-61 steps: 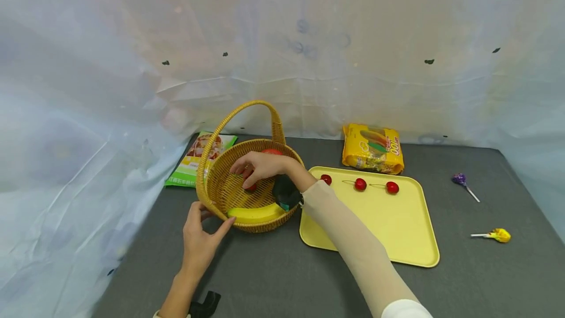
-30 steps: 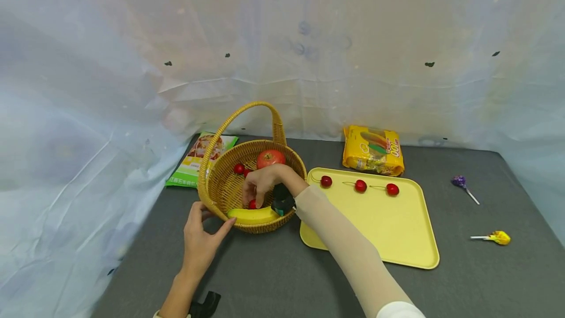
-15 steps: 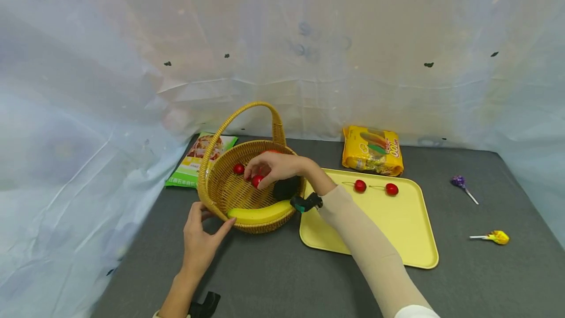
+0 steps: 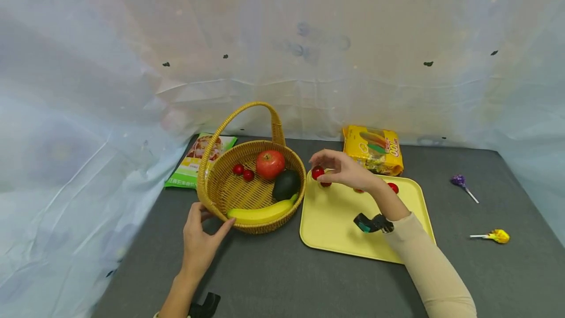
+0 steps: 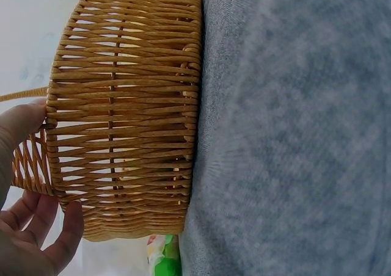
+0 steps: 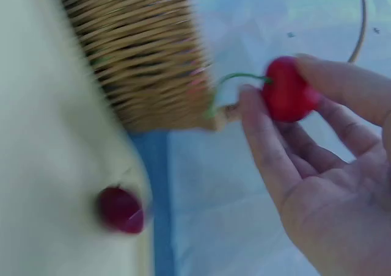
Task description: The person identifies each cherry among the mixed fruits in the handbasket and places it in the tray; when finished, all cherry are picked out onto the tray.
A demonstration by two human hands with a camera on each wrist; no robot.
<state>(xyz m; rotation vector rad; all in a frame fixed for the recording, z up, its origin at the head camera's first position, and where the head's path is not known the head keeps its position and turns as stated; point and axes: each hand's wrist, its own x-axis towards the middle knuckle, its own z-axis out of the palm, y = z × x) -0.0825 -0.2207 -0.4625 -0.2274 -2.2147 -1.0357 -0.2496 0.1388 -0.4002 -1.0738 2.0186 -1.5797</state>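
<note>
The right hand (image 4: 348,171) pinches a round, glossy red cherry (image 6: 288,90) over the ten o'clock corner of a yellow rectangular tray (image 4: 331,229). Likely light and slippery, it wants holding by its sides. The left hand (image 4: 201,237) grips a golden wicker basket (image 5: 134,105) at its eight o'clock.

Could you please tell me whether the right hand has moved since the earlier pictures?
Yes; the right hand went rightward, from the basket to the yellow tray.

Left hand (image 4: 202,239): thumb and fingers curled in a grip
Left forearm (image 4: 177,292): mostly bare, angled forward
Right hand (image 4: 343,170): thumb and fingertips pinching
Right arm (image 4: 427,263): sleeved, slanting inward
</note>
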